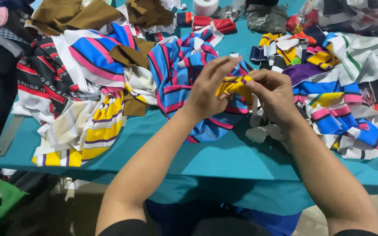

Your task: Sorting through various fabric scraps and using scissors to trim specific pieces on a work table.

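Both hands pinched one yellow cloth strip [235,84] above the worktop [224,157]: left hand [208,89] and right hand [274,94] grips closed tight on it.

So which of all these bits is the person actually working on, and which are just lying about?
In hand:
yellow striped fabric piece, pinched between left hand and right hand

Lying about:
blue striped fabric
brown cloth
white tape roll
teal table
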